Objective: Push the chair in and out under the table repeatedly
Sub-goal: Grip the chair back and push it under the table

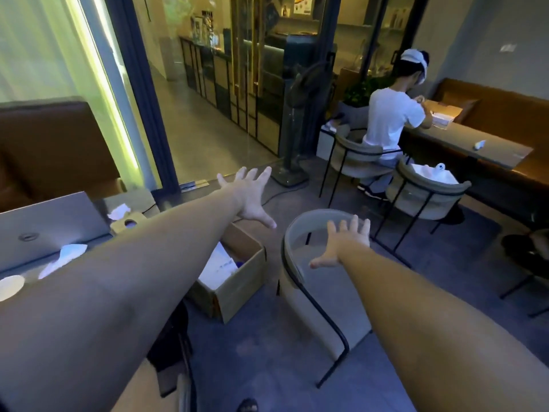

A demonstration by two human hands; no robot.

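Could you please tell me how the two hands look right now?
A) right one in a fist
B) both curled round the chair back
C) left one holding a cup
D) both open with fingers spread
D: the left hand and right hand both show straight, spread fingers gripping nothing.

The floor (258, 346) is dark gray. Far to the left of my left hand (252, 197), a window (44, 46) glows green-white behind a brown sofa (53, 144). Past that hand stand a glass wall (208, 99) and a tall fan (292, 135). Beyond my right hand (344, 242), a person (389, 120) sits at a long table (475, 147) by a brown bench (505, 114).
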